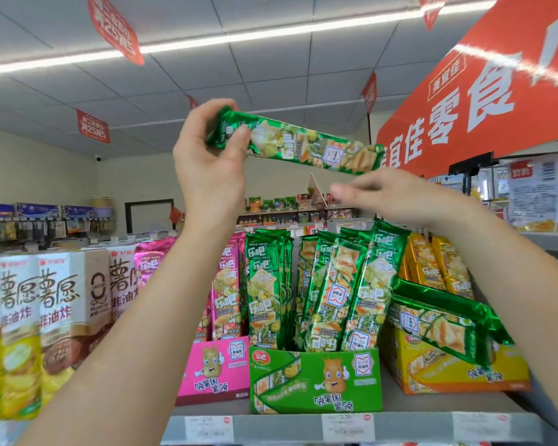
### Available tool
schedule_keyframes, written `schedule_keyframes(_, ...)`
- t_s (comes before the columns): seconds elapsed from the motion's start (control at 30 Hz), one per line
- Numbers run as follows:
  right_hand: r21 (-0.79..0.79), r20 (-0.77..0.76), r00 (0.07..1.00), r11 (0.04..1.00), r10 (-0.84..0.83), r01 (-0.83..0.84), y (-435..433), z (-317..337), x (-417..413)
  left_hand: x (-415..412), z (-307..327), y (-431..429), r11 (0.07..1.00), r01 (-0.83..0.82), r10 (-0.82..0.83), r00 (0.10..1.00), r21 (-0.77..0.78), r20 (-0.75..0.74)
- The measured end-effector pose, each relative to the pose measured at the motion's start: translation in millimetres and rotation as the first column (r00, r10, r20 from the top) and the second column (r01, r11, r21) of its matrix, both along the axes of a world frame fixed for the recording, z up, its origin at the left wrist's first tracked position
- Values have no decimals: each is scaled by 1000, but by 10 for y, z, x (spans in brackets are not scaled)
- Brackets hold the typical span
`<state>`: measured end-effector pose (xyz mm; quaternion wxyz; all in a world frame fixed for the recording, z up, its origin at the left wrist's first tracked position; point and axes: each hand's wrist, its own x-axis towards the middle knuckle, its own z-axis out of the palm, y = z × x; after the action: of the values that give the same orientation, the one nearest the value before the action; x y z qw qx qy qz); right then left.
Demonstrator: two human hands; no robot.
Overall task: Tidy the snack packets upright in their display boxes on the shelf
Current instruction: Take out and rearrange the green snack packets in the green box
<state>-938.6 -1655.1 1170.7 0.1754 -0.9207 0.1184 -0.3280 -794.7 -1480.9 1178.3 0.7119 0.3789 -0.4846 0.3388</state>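
With left hand [207, 156], pinches one end of a green packet [303, 144], held level high over the shelf [271, 426].
Has right hand [397, 197] flat-fingered just under the packet's far end, blurred, gripping nothing. Looks mid-carry: out of any box, not yet stood up. Calls next for turning it upright and slotting it into the gap in the green display box [316, 381] below, beside its leaning packets [335, 291]. Leaves stray packets [438, 320] lying flat across the yellow box [448, 371] to the right, likely due the same move.
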Motion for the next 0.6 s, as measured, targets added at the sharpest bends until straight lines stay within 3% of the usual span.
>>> schedule_keyframes(0.07,282,260,962,946,86,-161,-2,-4,-97,-40,-112,96,996,84,-85,992,-19,-89)
schedule_keyframes(0.13,505,527,834,730,163,-461,59,-27,-174,-92,-247,188,992,124,-120,985,28,-125)
schedule_keyframes(0.2,550,675,721,545,156,-633,154,-89,-234,-168,-402,267,988,132,-121,985,86,-120)
schedule_keyframes(0.4,465,757,637,566,145,-681,445,-423,-378,-360,-822,509,979,120,-102,988,167,-113)
schedule_keyframes(0.6,435,792,592,541,150,-720,645,-844,-584,-448,-1158,718,936,252,-182,944,248,-274)
